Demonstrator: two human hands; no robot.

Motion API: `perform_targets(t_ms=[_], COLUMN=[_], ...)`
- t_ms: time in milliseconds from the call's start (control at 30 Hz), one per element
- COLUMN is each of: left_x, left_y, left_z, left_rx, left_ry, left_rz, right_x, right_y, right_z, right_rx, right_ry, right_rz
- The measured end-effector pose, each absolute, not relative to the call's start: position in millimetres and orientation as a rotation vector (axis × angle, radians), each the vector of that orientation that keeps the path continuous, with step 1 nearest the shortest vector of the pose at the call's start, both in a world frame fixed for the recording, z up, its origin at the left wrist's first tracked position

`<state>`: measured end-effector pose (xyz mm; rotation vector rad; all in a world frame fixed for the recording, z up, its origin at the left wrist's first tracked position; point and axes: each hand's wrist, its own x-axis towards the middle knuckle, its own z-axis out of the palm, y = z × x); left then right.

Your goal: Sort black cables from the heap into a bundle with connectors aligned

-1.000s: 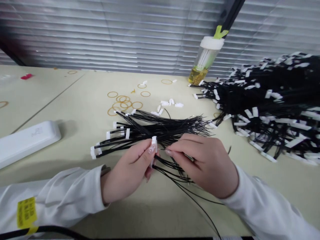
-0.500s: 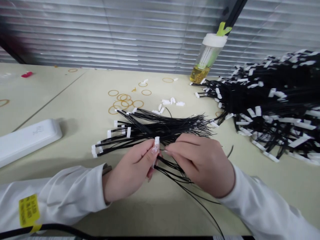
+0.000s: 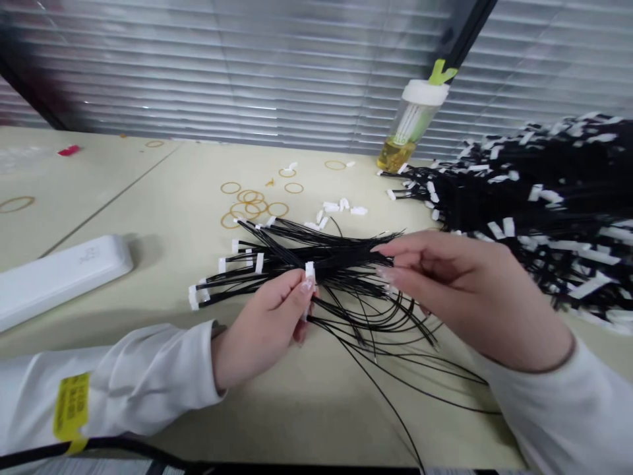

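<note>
Bright light through window blinds (image 3: 222, 72), edges warped.

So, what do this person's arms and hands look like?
Both arms are covered by loose white long sleeves: the left sleeve and the right sleeve. The left sleeve carries a yellow label with small dark print. The left hand and right hand are bare, without gloves, and the fingernails are long and pale.

Room to pass along the cream tabletop (image 3: 277, 422) at lower center, loose black wires (image 3: 380, 396) trailing across its right part, black wire heap (image 3: 544, 198) blocking the right side, white plastic case (image 3: 64, 280) narrowing the left
</note>
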<state>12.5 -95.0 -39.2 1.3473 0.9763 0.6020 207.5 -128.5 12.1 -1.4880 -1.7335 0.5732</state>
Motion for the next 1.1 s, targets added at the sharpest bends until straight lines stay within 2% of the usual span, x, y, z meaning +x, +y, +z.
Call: perform_targets(t_ms=[100,200,267,400,433,600,800,967,1100], left_x=[12,11,11,10,10,11,12,12,11], left_y=[-94,-94,-93,-92,-92,-92,-92,-91,-91], left_z=[-40,-42,-44,-47,-47,-44,-41,-42,-47], left_rx=[1.350,1.351,1.336,1.321,1.318,1.319,1.321,1.337,1.321], left_ry=[0.992,1.000,0.989,0.987,0.991,1.019,1.024,1.035,1.019], left_rz=[0.603,0.611,0.628,0.664,0.664,0.658,0.671,0.672,0.698], right_x=[213,213,212,208,207,197,188,188,199], right_y=[-129,-128,-129,-138,-140,-142,-135,-137,-141], right_z=[17,16,15,20,22,16,-3,-4,1], right_rx=[-1.300,-1.179,-1.213,-1.346,-1.346,-1.474,-1.685,-1.746,-1.694], right_ry=[-1.380,-1.191,-1.228,-1.568,-1.702,-2.351,-2.484,-2.449,-2.366], right_rz=[1.084,1.258,1.105,0.317,0.218,0.423,0.387,0.078,-0.320])
